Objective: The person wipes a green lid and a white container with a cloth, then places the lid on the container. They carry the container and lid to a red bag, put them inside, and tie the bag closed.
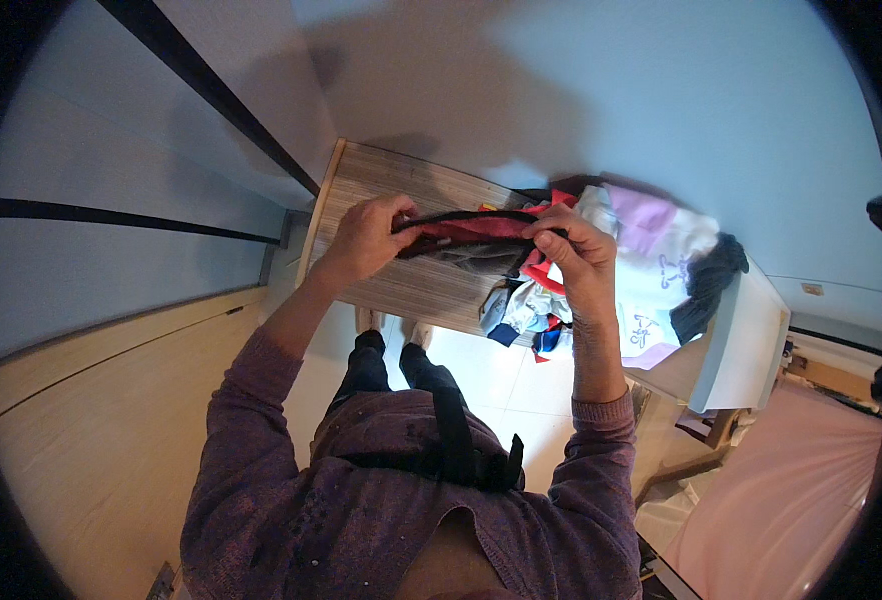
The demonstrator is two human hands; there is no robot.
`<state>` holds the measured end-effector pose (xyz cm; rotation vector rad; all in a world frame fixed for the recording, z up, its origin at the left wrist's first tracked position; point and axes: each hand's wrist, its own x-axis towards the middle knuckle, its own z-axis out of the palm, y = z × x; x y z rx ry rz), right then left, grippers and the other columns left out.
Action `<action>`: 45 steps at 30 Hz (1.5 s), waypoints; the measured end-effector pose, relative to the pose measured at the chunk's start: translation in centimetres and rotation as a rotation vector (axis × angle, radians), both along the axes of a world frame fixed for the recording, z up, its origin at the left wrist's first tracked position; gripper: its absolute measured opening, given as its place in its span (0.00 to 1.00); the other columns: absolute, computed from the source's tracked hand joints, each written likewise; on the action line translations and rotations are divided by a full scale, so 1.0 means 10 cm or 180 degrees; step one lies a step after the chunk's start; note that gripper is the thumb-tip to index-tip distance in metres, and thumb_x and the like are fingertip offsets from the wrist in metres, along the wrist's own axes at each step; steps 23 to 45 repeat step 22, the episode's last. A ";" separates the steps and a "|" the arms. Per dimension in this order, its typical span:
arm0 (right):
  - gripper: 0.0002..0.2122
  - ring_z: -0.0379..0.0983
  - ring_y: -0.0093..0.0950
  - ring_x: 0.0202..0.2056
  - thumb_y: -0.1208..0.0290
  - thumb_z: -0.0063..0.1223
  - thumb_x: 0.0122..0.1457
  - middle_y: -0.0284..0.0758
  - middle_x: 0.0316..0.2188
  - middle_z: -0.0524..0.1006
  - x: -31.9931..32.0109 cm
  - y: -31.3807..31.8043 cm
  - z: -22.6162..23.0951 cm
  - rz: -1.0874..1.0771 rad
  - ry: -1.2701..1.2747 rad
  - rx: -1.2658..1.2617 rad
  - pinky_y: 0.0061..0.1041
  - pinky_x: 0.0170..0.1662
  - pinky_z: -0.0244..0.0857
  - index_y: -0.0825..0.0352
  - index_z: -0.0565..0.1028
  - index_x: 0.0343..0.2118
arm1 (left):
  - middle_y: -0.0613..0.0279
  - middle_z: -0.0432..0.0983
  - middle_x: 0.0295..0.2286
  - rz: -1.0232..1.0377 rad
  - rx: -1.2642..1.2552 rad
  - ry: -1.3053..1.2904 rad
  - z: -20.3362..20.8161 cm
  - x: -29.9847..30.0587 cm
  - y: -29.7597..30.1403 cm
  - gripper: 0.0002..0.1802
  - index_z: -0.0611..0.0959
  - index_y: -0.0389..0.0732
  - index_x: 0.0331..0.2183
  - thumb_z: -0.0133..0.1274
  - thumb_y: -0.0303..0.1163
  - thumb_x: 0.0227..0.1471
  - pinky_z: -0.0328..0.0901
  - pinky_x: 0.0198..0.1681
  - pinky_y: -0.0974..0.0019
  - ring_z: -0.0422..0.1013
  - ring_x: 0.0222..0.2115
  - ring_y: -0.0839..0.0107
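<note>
Stretched between my two hands is a dark garment with a red inside (471, 231), its black-edged opening pulled wide and its grey part hanging just above the wooden tabletop (416, 296). My left hand (365, 238) pinches the left end of the black edge. The right end is pinched between the thumb and fingers of my right hand (581, 250). Close beside and behind my right hand lies a heap of clothes, with a white and lilac printed garment (651, 265) on it. Which kind of garment I hold cannot be made out.
A dark grey knitted piece (711, 285) lies at the heap's right end. Smaller white and blue clothes (531, 310) hang at the table's near edge. A white panel (739, 335) stands to the right, with pink cloth (791, 480) beyond. Walls close in behind and left.
</note>
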<state>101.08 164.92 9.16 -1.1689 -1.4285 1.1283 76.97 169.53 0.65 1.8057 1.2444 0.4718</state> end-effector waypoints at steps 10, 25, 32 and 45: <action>0.05 0.65 0.20 0.27 0.74 0.53 0.50 0.30 0.23 0.71 0.09 0.04 -0.22 -0.0162 -0.0327 -0.0096 0.17 0.32 0.58 0.69 0.75 0.27 | 0.57 0.75 0.24 -0.0032 0.0583 0.0701 0.40 -0.17 0.18 0.10 0.76 0.38 0.32 0.52 0.33 0.47 0.66 0.29 0.67 0.72 0.23 0.69; 0.05 0.68 0.21 0.28 0.73 0.50 0.52 0.34 0.27 0.73 0.09 0.08 -0.39 -0.0322 -0.0786 0.0019 0.19 0.30 0.61 0.69 0.74 0.28 | 0.65 0.72 0.21 0.0251 -0.0839 -0.0950 0.47 -0.32 0.40 0.10 0.77 0.40 0.34 0.50 0.33 0.49 0.61 0.18 0.79 0.66 0.17 0.81; 0.05 0.68 0.21 0.28 0.73 0.50 0.52 0.34 0.27 0.73 0.09 0.08 -0.39 -0.0322 -0.0786 0.0019 0.19 0.30 0.61 0.69 0.74 0.28 | 0.65 0.72 0.21 0.0251 -0.0839 -0.0950 0.47 -0.32 0.40 0.10 0.77 0.40 0.34 0.50 0.33 0.49 0.61 0.18 0.79 0.66 0.17 0.81; 0.05 0.68 0.21 0.28 0.73 0.50 0.52 0.34 0.27 0.73 0.09 0.08 -0.39 -0.0322 -0.0786 0.0019 0.19 0.30 0.61 0.69 0.74 0.28 | 0.65 0.72 0.21 0.0251 -0.0839 -0.0950 0.47 -0.32 0.40 0.10 0.77 0.40 0.34 0.50 0.33 0.49 0.61 0.18 0.79 0.66 0.17 0.81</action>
